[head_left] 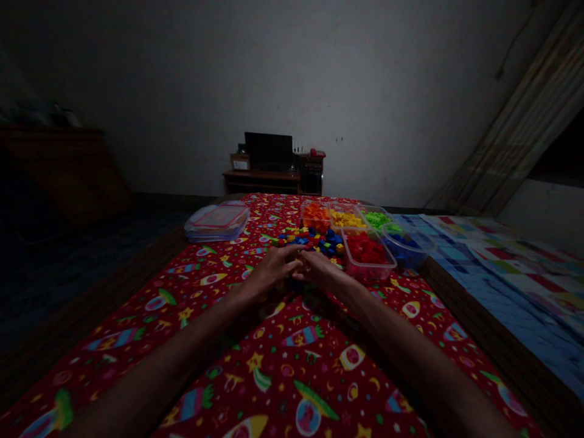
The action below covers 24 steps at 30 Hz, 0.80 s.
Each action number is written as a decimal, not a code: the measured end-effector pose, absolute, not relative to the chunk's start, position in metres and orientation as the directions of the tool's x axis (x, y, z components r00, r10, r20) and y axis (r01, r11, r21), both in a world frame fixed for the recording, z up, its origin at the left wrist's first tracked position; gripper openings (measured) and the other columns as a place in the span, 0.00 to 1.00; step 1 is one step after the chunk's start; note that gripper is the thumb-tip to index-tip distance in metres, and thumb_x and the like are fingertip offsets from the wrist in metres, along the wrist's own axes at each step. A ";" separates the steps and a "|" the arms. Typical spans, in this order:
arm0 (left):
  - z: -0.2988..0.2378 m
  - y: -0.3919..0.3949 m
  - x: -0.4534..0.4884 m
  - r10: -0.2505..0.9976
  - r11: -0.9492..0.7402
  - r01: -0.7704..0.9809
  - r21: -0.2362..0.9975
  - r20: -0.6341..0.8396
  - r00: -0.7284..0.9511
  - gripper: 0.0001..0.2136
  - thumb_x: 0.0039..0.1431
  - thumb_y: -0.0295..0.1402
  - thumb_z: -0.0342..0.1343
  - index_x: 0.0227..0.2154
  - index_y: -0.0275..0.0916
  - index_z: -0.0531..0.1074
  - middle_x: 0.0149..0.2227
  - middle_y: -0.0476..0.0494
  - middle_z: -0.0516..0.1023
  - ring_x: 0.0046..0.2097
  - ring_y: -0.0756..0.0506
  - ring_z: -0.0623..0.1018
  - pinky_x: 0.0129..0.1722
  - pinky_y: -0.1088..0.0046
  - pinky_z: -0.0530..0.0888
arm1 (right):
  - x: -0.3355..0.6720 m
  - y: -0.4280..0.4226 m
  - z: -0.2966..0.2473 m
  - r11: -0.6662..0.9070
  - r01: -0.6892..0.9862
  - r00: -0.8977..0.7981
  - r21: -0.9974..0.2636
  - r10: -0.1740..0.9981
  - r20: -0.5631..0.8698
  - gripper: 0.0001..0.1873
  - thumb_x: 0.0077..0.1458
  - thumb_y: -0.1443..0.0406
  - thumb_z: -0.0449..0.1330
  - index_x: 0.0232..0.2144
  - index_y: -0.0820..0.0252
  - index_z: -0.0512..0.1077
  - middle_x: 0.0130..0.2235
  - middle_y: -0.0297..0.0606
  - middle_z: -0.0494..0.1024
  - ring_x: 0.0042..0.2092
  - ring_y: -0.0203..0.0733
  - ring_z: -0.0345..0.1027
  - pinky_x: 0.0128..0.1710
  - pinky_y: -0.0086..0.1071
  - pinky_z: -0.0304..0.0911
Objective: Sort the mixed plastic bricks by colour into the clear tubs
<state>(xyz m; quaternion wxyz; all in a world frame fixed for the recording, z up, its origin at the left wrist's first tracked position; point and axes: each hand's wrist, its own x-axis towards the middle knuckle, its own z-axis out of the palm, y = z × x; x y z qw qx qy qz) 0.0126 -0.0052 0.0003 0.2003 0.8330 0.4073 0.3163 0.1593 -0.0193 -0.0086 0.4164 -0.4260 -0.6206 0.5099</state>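
Your left hand [270,272] and right hand [319,274] meet on the red rocket-print cloth [292,365], fingertips [294,258] pressed close together; it's too dim to tell whether they pinch anything. Just beyond them lies a loose pile of coloured plastic bricks [310,239]. Farther on stand the orange tub [314,216], yellow tub [347,219] and green tub [376,219]. The red tub [367,255] sits nearest your right hand, beside the blue tub [404,252]. Stacked clear containers [216,222] rest far left.

Red cloth [314,340] — rocket and star print, tubs [365,271] of orange, yellow, green, red, blue bricks [365,249]
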 end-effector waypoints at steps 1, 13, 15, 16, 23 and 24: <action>-0.001 -0.008 0.013 0.793 -0.608 0.582 0.540 0.377 0.479 0.20 0.56 0.35 0.51 0.52 0.44 0.69 0.44 0.46 0.79 0.42 0.44 0.78 0.43 0.71 0.72 | 0.159 -0.020 -0.009 0.068 0.043 -0.308 -0.997 0.950 0.052 0.10 0.53 0.59 0.54 0.26 0.60 0.67 0.25 0.33 0.68 0.28 0.32 0.64 0.30 0.26 0.66; 0.020 0.004 -0.008 0.811 -0.558 0.716 0.420 0.458 0.363 0.21 0.59 0.45 0.47 0.49 0.39 0.72 0.41 0.41 0.79 0.42 0.42 0.76 0.44 0.69 0.70 | 0.176 -0.016 0.011 -0.063 -0.090 -0.161 -0.994 0.986 -0.048 0.12 0.41 0.60 0.64 0.25 0.65 0.71 0.21 0.29 0.68 0.21 0.26 0.57 0.20 0.21 0.52; 0.025 0.010 -0.019 0.849 -0.494 0.733 0.467 0.441 0.291 0.18 0.59 0.43 0.46 0.44 0.39 0.75 0.40 0.43 0.80 0.40 0.43 0.77 0.43 0.70 0.71 | 0.189 -0.006 0.021 0.019 0.018 -0.124 -1.000 0.992 0.016 0.12 0.43 0.59 0.63 0.24 0.65 0.71 0.21 0.31 0.69 0.21 0.28 0.59 0.20 0.22 0.54; 0.026 0.013 -0.024 0.866 -0.463 0.738 0.492 0.429 0.257 0.18 0.59 0.41 0.46 0.43 0.39 0.75 0.39 0.44 0.80 0.39 0.43 0.77 0.42 0.71 0.71 | 0.198 0.001 0.027 0.070 0.074 -0.100 -0.995 0.993 0.063 0.12 0.45 0.59 0.61 0.25 0.65 0.71 0.21 0.32 0.70 0.22 0.28 0.60 0.21 0.22 0.56; 0.021 0.029 -0.044 0.922 -0.340 0.769 0.541 0.351 0.161 0.17 0.55 0.38 0.47 0.40 0.39 0.77 0.36 0.47 0.81 0.36 0.43 0.78 0.41 0.71 0.72 | 0.267 0.090 0.075 0.121 0.623 0.217 -0.773 0.923 0.319 0.10 0.53 0.67 0.55 0.23 0.67 0.70 0.19 0.34 0.69 0.19 0.28 0.60 0.22 0.22 0.60; 0.020 0.029 -0.044 0.924 -0.339 0.771 0.538 0.344 0.166 0.17 0.54 0.38 0.47 0.40 0.39 0.78 0.36 0.47 0.81 0.36 0.43 0.78 0.41 0.71 0.72 | 0.274 0.100 0.079 0.081 0.644 0.247 -0.760 0.919 0.308 0.10 0.54 0.67 0.54 0.24 0.68 0.70 0.20 0.35 0.69 0.18 0.29 0.61 0.23 0.24 0.62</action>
